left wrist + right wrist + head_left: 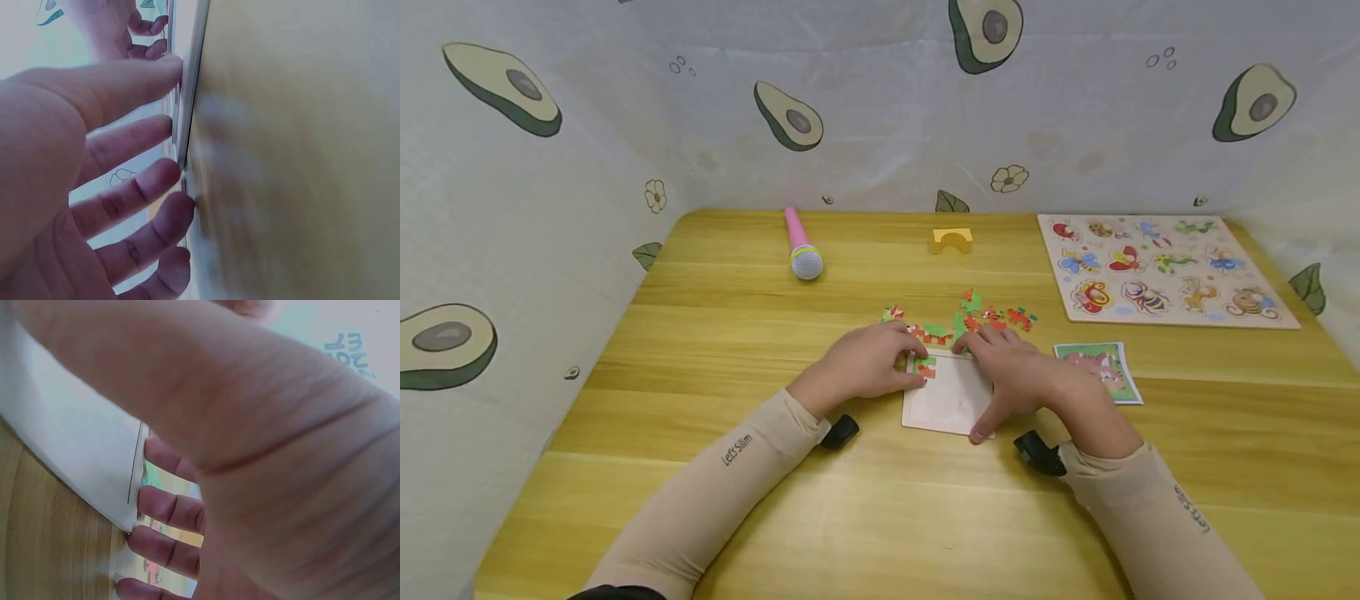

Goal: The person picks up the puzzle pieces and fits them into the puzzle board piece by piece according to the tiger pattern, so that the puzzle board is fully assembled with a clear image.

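A white puzzle board (947, 404) lies on the table in front of the person. At its upper left corner sits a green and red jigsaw piece (927, 367). The left hand (868, 362) holds this piece between thumb and forefinger; its other fingers rest by the board's edge. The right hand (1026, 375) spans the board's right side, thumb at the near edge and fingertips at the far edge, gripping it. In the right wrist view the board (81, 425) shows beyond the thumb. Loose jigsaw pieces (992, 321) lie just past both hands.
A picture card (1112, 371) lies right of the right hand, partly covered by it. Farther back are a wooden insect puzzle (1165, 279), a yellow arch block (952, 239) and a pink toy microphone (801, 250). An avocado-print curtain (880, 108) hangs behind the table.
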The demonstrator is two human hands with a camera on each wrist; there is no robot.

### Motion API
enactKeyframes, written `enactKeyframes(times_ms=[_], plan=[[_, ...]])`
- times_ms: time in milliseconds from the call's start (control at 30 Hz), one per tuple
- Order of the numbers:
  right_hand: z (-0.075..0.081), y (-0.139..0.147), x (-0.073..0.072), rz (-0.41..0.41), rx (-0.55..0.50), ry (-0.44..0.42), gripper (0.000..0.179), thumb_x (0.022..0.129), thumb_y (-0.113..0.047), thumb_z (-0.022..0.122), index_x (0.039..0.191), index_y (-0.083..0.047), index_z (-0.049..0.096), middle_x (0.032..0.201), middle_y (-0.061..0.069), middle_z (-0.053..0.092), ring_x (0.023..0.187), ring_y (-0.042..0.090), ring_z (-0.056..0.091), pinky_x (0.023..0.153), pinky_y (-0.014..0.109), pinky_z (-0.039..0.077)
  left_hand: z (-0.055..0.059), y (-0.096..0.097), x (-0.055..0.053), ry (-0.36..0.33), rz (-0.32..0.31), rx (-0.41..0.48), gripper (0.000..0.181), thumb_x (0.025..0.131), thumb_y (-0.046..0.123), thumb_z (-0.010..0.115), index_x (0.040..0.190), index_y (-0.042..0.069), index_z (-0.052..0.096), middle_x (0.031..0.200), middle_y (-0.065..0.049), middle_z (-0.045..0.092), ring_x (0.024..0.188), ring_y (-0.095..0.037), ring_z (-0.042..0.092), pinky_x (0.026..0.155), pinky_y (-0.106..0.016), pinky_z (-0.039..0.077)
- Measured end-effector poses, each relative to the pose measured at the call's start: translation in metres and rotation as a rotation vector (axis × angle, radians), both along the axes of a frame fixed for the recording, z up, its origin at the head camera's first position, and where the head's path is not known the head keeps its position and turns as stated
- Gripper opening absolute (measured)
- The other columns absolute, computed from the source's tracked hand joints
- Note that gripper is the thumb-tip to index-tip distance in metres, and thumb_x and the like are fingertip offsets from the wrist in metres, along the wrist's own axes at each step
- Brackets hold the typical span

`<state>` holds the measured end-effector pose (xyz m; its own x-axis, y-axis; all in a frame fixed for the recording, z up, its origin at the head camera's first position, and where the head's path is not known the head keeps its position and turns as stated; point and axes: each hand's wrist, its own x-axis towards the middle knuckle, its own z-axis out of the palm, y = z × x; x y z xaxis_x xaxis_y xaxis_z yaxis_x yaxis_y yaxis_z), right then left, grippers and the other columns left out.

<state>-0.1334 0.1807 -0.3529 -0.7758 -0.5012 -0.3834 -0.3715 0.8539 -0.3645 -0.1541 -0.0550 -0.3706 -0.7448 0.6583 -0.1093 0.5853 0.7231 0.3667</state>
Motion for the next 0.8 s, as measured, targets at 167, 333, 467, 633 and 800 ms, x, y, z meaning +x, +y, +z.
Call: enactKeyframes(times_ms=[167, 333, 467, 633, 800], plan=[[-0.0001, 0.0, -0.0003, -0.003, 0.002, -0.004, 0.111, 0.054, -0.065, 0.091, 0.139, -0.012, 0.043, 0.135, 0.016, 0.042, 0.125, 0.042, 0.036, 0.103, 0.065, 0.034, 0.0004, 0.0005, 0.0015, 0.009, 0.023, -0.008, 0.036, 0.091, 0.045, 0.073, 0.122, 0.025, 0.073, 0.122, 0.001, 0.061, 0.104, -0.015, 0.061, 0.087, -0.034, 0.05], [0.0007, -0.0003, -0.0003, -0.007, 0.007, -0.01, 0.112, 0.054, -0.065, 0.091, 0.14, -0.012, 0.042, 0.135, 0.016, 0.042, 0.126, 0.043, 0.035, 0.104, 0.066, 0.033, -0.0005, 0.0008, 0.0019, 0.024, 0.031, -0.016, 0.035, 0.092, 0.045, 0.072, 0.121, 0.026, 0.073, 0.117, 0.004, 0.062, 0.096, -0.014, 0.06, 0.082, -0.033, 0.05], [0.001, -0.0009, -0.0005, -0.007, 0.011, -0.009, 0.113, 0.054, -0.065, 0.091, 0.14, -0.011, 0.042, 0.135, 0.016, 0.041, 0.127, 0.043, 0.035, 0.104, 0.066, 0.033, 0.0005, 0.0015, 0.0033, 0.037, 0.044, -0.024, 0.033, 0.092, 0.044, 0.072, 0.12, 0.026, 0.073, 0.117, 0.004, 0.062, 0.095, -0.012, 0.059, 0.08, -0.033, 0.05], [0.0013, -0.0018, -0.0004, -0.016, 0.012, -0.021, 0.112, 0.054, -0.065, 0.091, 0.14, -0.012, 0.042, 0.136, 0.016, 0.041, 0.127, 0.043, 0.034, 0.104, 0.067, 0.033, 0.0014, 0.0024, 0.0054, 0.05, 0.054, -0.038, 0.032, 0.092, 0.045, 0.071, 0.118, 0.026, 0.073, 0.12, 0.005, 0.063, 0.097, -0.012, 0.06, 0.076, -0.033, 0.051], [0.0016, -0.0017, -0.0006, -0.016, 0.011, -0.026, 0.112, 0.054, -0.064, 0.091, 0.141, -0.012, 0.042, 0.136, 0.016, 0.041, 0.127, 0.043, 0.034, 0.104, 0.067, 0.032, 0.0013, 0.0026, 0.0058, 0.064, 0.054, -0.037, 0.03, 0.092, 0.044, 0.071, 0.116, 0.026, 0.074, 0.117, 0.006, 0.064, 0.092, -0.01, 0.059, 0.073, -0.032, 0.05]])
